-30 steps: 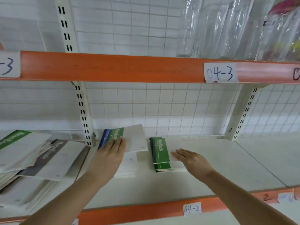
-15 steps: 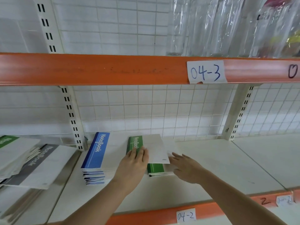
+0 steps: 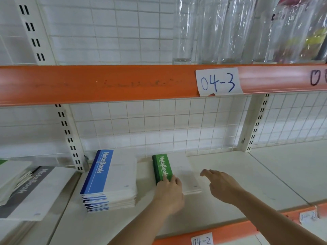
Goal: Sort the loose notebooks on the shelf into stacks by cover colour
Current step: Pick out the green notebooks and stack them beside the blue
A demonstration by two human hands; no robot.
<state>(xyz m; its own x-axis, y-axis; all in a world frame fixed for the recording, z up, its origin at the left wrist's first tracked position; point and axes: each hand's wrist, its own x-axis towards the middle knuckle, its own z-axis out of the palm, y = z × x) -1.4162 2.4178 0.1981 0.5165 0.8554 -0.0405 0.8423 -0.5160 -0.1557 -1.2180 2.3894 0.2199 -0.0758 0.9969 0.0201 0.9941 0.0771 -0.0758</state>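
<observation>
Since the earlier frame our left hand [image 3: 169,193] has carried the green notebook [image 3: 162,167] off the blue stack [image 3: 109,179] and set it down on the green stack [image 3: 187,188], and our view has swung left with it. That hand now lies flat, fingers straight, fingertips [image 3: 165,180] pressing the near end of the green spine band — we judge this is to square the new cover with those below, not to grip it. Our right hand [image 3: 223,186] hovers just beside the stack's right edge, fingers loosely spread and holding nothing; whether a fingertip touches the paper we cannot tell. It sits there, we think, to stop the pile sliding as the left hand nudges. The green pile lies on the shelf board [image 3: 238,174] between the uprights, with the taller blue one just to its left but apart, so each colour keeps its own footprint. Further left, past the slotted upright [image 3: 70,138], a grey notebook [image 3: 30,190] rests askew on a loose heap where a green corner also shows — unsorted work, by the look of it. A paper label [image 3: 218,82] reading 04-3 hangs on the orange beam [image 3: 106,84] above.
</observation>
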